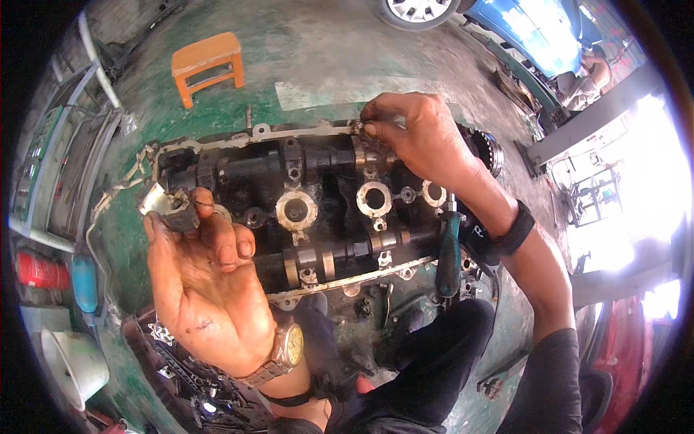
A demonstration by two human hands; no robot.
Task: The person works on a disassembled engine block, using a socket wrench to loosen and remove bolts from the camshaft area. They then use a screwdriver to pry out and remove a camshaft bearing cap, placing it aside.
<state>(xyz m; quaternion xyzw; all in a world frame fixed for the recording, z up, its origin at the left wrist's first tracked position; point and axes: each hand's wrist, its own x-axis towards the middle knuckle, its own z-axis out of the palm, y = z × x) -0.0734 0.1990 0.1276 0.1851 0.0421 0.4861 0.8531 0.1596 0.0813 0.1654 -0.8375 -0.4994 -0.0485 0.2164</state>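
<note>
Lying between the thumb and fingers of the left hand [210,293], a small metal piece [172,208] with a shiny curved face is held in a closed grip (smudged fingertips and all) over the left end of an open, oily engine [329,199]. At its far edge, the right hand [426,141] brings thumb and fingertips together; I cannot tell whether that grip has anything. A teal-handled screwdriver [450,257] lies near the right forearm; an orange stool [207,54] stands beyond.
</note>
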